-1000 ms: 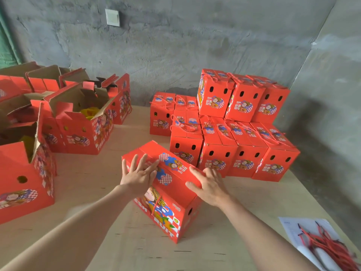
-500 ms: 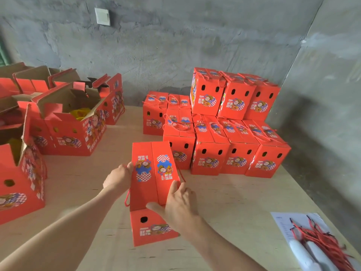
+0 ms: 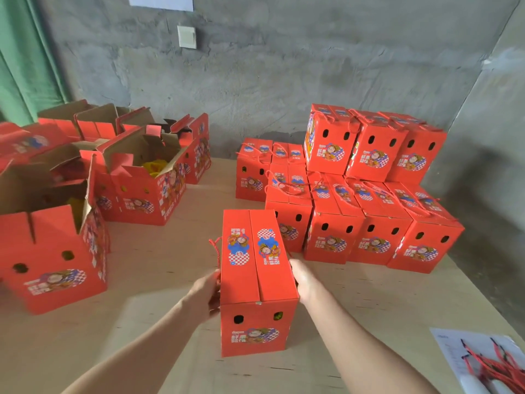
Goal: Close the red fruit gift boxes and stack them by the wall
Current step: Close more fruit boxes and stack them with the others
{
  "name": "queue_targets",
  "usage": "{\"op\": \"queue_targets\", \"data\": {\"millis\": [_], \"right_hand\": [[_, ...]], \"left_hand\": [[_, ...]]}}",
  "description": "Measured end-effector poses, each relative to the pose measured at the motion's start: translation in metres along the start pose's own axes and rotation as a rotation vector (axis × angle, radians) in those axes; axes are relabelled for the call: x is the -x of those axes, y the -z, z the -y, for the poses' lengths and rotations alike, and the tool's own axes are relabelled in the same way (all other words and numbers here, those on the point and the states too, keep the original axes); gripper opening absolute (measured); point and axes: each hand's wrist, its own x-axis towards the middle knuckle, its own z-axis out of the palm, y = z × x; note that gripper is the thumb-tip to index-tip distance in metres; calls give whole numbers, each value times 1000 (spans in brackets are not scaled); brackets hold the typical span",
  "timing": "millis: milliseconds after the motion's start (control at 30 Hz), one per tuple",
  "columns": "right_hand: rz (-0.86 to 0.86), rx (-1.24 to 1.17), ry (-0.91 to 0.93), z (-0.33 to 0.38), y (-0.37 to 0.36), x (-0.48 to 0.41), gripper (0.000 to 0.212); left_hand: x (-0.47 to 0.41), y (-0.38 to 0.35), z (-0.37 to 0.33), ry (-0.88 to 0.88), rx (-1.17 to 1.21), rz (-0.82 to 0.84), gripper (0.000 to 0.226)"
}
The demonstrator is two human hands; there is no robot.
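Clamping closed box [image 3: 255, 268] from both long sides, on or just above tabletop [image 3: 159, 280]: left grip [image 3: 204, 294] curled at left wall by rope handle [image 3: 216, 251]; right grip [image 3: 302, 282] against right wall, fingers hidden, can't tell if curled. Lying lengthwise toward stack [image 3: 369, 200] by wall [image 3: 284, 66], just ahead & right, nearer right grip. Vs 0.5 s ago: right grip moved off lid to side.

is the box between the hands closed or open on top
Closed: the two top flaps of the box lie flat and meet at a centre seam. Left hand and right hand hold its sides.
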Motion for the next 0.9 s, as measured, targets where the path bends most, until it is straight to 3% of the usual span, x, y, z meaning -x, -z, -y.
{"op": "queue_targets", "data": {"millis": [33,133,267,333,467,600,700,767,833,900], "right_hand": [[-66,-42,58,9,-5,0,19],[-183,-101,281,33,-12,4,11],[20,-122,571,84,-27,29,16],[62,39,653,115,-37,44,22],[44,473,656,131,-44,52,22],[30,476,591,128,-49,50,17],[90,510,506,125,-61,51,9],[186,477,430,119,-74,52,11],[299,386,374,111,-85,52,16],[377,279,342,102,-92,51,22]], "left_hand": [[0,-3,-5,-24,25,-34,25],[3,-3,-24,-52,37,-88,28],[13,-4,-36,-67,-22,-43,22],[13,-5,-36,-139,-55,-84,22],[13,-5,-43,-377,-221,-248,31],[36,-14,-78,-598,-159,-156,35],[69,-28,-129,-887,-214,-93,38],[86,-37,-153,-1049,-430,-55,33],[92,-43,-162,-1129,-837,-128,34],[91,-43,-156,-1213,-1071,-157,39]]}}
